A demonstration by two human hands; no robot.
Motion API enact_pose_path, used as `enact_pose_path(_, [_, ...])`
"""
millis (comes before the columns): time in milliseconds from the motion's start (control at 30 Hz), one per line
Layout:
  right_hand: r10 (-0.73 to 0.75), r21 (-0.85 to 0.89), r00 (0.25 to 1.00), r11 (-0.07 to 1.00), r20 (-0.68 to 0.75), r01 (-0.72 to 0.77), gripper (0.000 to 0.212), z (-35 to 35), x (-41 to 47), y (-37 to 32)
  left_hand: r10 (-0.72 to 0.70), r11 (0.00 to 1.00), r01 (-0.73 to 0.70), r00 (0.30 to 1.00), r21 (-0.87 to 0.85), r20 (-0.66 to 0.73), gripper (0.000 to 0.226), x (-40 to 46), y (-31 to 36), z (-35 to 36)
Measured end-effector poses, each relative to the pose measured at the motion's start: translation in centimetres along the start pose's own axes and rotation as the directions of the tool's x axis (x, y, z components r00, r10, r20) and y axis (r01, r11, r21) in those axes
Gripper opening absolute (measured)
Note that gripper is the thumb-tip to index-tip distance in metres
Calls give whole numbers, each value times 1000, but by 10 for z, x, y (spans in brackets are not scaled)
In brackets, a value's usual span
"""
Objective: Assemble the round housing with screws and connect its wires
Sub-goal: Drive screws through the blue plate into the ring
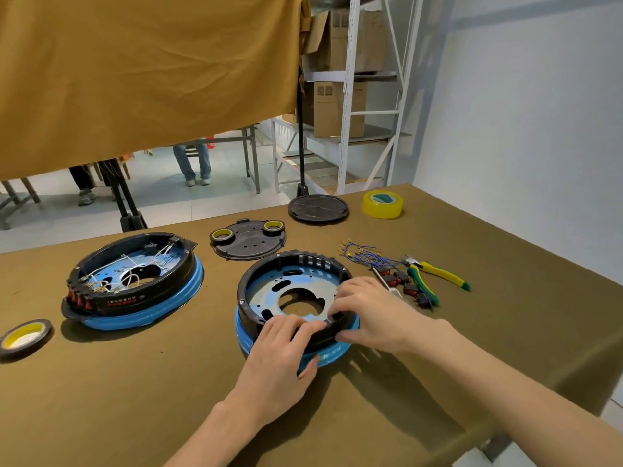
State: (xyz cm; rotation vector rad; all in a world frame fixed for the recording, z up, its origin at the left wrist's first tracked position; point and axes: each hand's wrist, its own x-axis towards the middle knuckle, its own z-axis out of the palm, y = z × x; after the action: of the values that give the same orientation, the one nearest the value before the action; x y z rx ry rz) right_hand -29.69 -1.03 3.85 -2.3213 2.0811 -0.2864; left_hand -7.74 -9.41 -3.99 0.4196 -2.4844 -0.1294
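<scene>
**Both hands on the near rim of the round housing**

The round housing (pixel 293 298), a black ring on a blue base with a blue perforated plate inside, sits near the middle of the desk (pixel 135 382), a little toward the near edge. The left hand (pixel 279 358) grips its near rim: fingers curled over the top of the black ring, thumb against the blue base below. The right hand (pixel 367 315) pinches the same rim just beside it, fingertips hooked over the inner lip, thumb on the outer wall.

Toward the left edge stands a second housing (pixel 135 281), already carrying white wires and red switches. A tape roll (pixel 25 337) lies at the left edge, near it.

Behind the round housing lies a black cover plate (pixel 247 239) with two small tape rolls on it. Farther back, at the far edge, is a black disc (pixel 318 207), and beside it a yellow tape roll (pixel 382 204).

Right of the housing: a bundle of blue wires (pixel 367 256) with terminals, loose red switches (pixel 404 281), and yellow-green pliers (pixel 435 274).
</scene>
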Motion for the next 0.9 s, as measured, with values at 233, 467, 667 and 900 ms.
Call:
enact_pose_path(233, [322, 242, 945, 923, -58, -300, 96, 21, -17, 10, -16, 1000, 16, 1000, 1, -6, 62, 5, 0, 7])
enact_pose_path(467, [628, 787, 664, 130, 406, -603, 102, 33, -13, 9, -70, 995, 71, 997, -73, 6, 66, 9, 3, 8])
enact_pose_path(667, [618, 767, 583, -50, 527, -639, 99, 15, 2, 15, -76, 989, 74, 997, -132, -7, 57, 9, 6, 3])
enact_pose_path(900, [587, 767, 586, -96, 558, -634, 60, 6, 9, 8, -100, 973, 96, 995, -209, -7, 65, 11, 6, -5])
